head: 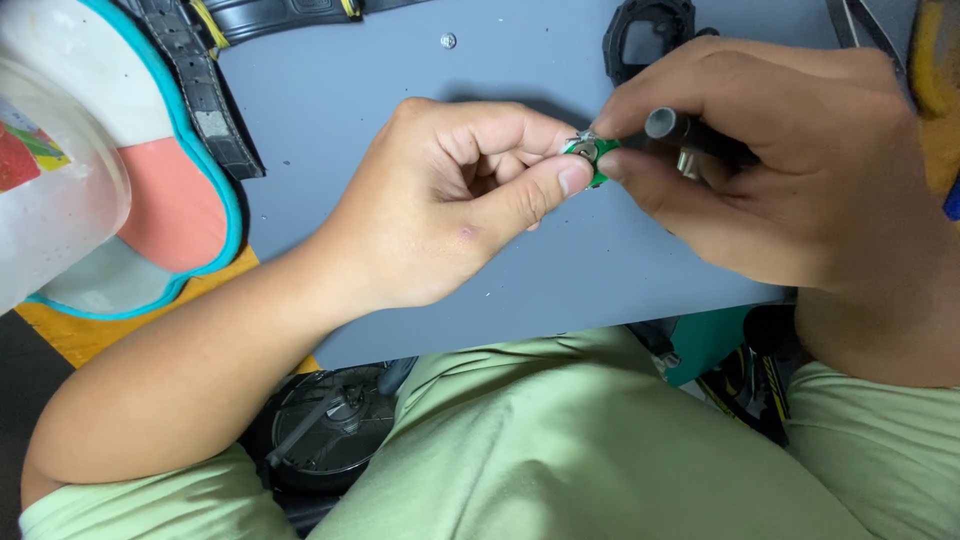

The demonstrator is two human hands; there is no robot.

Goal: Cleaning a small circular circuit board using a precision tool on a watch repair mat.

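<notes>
The left hand [455,200] pinches a small round green part with a silver metal centre [588,152] between thumb tip and curled forefinger. The part is held in the air above the flat grey work mat [400,90], at the middle of the scene and slightly to the right.

The right hand [790,160] is closed around a slim dark cylindrical tool with a grey end [672,127]. The thumb and forefinger of this hand also touch the right edge of the green part, so both hands meet at it. The working tip of the tool is hidden by the fingers.

On the far side of the mat, just beyond the right hand, lies a black plastic watch case [645,30]. A small silver screw [448,41] lies on the mat at the far centre, well apart from the hands. A black ribbed watch strap [200,80] runs along the mat's far left edge.

At the far left stands a clear plastic container [50,190], next to a white and coral pad with a teal border [180,190].

Light green trousers [560,440] fill the near side of the scene.
</notes>
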